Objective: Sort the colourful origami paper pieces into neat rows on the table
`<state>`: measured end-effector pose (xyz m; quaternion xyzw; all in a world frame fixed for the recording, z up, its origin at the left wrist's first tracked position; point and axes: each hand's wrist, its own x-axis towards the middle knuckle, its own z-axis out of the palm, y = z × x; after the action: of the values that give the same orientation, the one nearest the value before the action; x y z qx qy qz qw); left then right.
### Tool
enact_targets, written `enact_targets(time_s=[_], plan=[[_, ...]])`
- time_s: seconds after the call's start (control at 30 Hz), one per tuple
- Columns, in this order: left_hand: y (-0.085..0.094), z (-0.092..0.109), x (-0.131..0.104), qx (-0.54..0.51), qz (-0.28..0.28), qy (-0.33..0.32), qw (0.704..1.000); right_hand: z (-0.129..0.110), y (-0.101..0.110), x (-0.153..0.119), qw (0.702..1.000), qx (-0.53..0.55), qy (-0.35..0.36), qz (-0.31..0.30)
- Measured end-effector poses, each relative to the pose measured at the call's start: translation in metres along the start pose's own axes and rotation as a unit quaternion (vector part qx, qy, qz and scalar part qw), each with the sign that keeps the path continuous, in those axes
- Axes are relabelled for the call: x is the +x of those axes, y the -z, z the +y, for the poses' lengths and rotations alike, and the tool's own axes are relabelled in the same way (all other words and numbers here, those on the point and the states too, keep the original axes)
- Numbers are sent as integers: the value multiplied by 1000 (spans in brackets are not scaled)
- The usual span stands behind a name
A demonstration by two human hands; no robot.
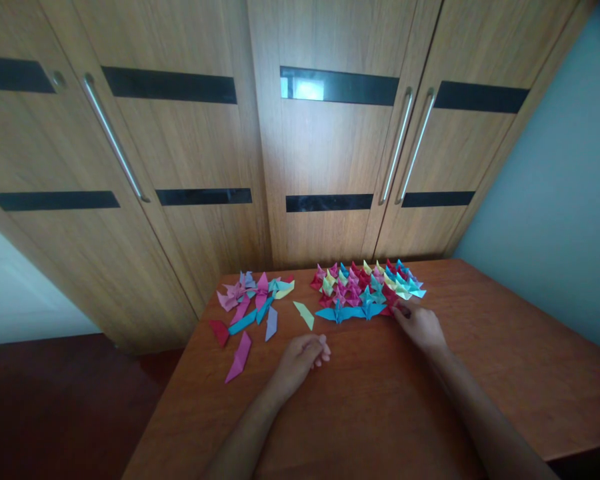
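In the head view, we've got our right hand [423, 328] pinching a red paper piece [389, 309] at the front right corner of the rows of folded paper stars [353, 288], beside two blue ones [351, 312]. Our left hand [303, 357] rests on the table [360, 413], its fingers loosely curled and empty, just below a pale yellow strip [304, 315].

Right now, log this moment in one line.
right hand: at red folded paper, right end of front row | left hand: over table | loose folded papers: left side
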<state>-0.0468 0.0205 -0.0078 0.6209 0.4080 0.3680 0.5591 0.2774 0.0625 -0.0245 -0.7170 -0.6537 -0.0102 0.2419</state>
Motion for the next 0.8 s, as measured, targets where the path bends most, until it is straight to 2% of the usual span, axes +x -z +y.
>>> enact_targets(time_s=[0.43, 0.7, 0.8], plan=[[0, 2, -1, 11, -2, 8, 1000, -4, 0, -4, 1000, 15, -12, -6], [1, 1, 0, 4, -5, 11, 1000, -10, 8, -13, 998, 26, -51, -4], [1, 0, 1, 3, -5, 11, 1000, -12, 12, -18, 997, 19, -78, 14]])
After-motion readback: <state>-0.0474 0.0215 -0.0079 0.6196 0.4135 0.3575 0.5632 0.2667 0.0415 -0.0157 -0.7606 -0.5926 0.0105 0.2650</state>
